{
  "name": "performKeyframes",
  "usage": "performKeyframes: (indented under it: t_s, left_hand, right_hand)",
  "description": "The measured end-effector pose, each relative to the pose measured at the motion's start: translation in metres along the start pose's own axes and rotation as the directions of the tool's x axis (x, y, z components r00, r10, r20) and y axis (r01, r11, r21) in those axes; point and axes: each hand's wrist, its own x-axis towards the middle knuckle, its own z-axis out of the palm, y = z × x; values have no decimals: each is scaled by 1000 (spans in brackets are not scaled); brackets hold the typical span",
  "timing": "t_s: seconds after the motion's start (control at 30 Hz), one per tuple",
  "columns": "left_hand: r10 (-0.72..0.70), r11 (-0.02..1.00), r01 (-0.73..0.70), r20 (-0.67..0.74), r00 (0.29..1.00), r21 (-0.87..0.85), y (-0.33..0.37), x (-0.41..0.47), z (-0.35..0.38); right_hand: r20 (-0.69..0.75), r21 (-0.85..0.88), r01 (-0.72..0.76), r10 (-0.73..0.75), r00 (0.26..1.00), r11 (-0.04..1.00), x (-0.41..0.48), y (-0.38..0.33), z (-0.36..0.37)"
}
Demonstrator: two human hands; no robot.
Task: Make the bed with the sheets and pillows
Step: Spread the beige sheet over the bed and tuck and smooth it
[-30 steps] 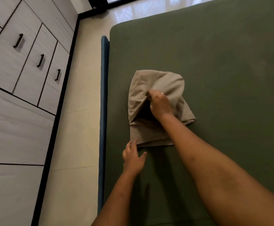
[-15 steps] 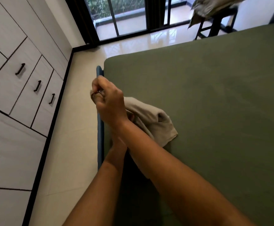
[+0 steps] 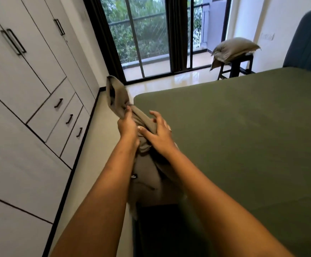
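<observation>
A bunched taupe sheet [image 3: 147, 175] hangs in the air at the bed's left edge, one end sticking up towards the window. My left hand [image 3: 126, 125] is closed around its upper part. My right hand [image 3: 159, 132] presses against the cloth just to the right, thumb on it and fingers spread. The bed [image 3: 243, 136] is covered by a smooth green fitted sheet. A pillow in a taupe case [image 3: 233, 48] lies on a dark stool [image 3: 238, 66] beyond the bed's far side.
White wardrobe doors and drawers [image 3: 30, 89] line the left wall, with a narrow tiled aisle between them and the bed. Sliding glass doors [image 3: 151, 38] stand at the far end. A blue headboard [image 3: 308, 43] rises at the right.
The taupe sheet has been lifted off the green bed and now hangs between both hands. My view has tilted up, bringing the window and the pillow on the stool into sight.
</observation>
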Motion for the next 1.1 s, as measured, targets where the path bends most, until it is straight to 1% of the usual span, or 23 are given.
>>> performKeyframes:
  t_s: [0.03, 0.1, 0.17, 0.27, 0.37, 0.43, 0.53, 0.6, 0.67, 0.73, 0.83, 0.9, 0.97, 1.03, 1.1]
  left_hand:
    - [18, 1000, -18, 27, 999, -14, 19, -16, 3]
    - [35, 999, -32, 114, 993, -33, 48, -43, 8]
    - [34, 999, -29, 163, 986, -36, 66, -58, 14]
    - [20, 999, -14, 200, 980, -31, 86, -74, 19]
    - [39, 996, -18, 255, 966, -82, 110, -88, 24]
    - [62, 995, -40, 277, 959, -86, 120, -99, 22]
    - [111, 994, -103, 284, 952, -42, 135, -113, 17]
    - [147, 988, -157, 293, 945, 10, 145, -120, 14]
    - [186, 970, -222, 281, 942, 103, 156, -127, 13]
    - [229, 931, -291, 266, 936, 222, 167, -129, 15]
    - [296, 841, -379, 257, 920, 386, 179, -125, 21]
    - [358, 732, -442, 259, 897, 518, 188, -130, 29]
    - [414, 624, -468, 243, 877, 625, 196, -135, 38]
    - [460, 545, -485, 240, 855, 684, 202, -141, 50]
    - [484, 465, -513, 278, 830, 722, 202, -147, 67]
  right_hand:
    - [-6, -23, -37, 37, 999, 999, -8, 3, -5]
    - [-39, 13, -77, 77, 996, 997, -16, -5, -19]
    - [-73, 21, -68, 69, 995, 997, -16, -23, -33]
    - [-126, -27, -22, 18, 992, 999, -20, -52, -55]
    - [-192, -53, 8, -18, 981, 999, -24, -70, -71]
    - [-230, -16, -10, 6, 973, 1000, -23, -80, -83]
    - [-223, 106, -71, 94, 970, 992, -16, -91, -105]
    - [-209, 140, -67, 96, 973, 988, -7, -97, -123]
    - [-183, 133, -51, 75, 980, 990, 0, -111, -144]
    - [-170, 142, -18, 43, 984, 990, 7, -129, -165]
    - [-220, 180, 24, 16, 975, 983, 23, -148, -196]
    - [-256, 187, 43, 6, 967, 981, 31, -152, -219]
    - [-295, 205, 42, 21, 955, 978, 37, -149, -244]
    - [-297, 224, 46, 23, 955, 974, 40, -146, -264]
    - [-267, 216, 54, 6, 964, 975, 42, -144, -277]
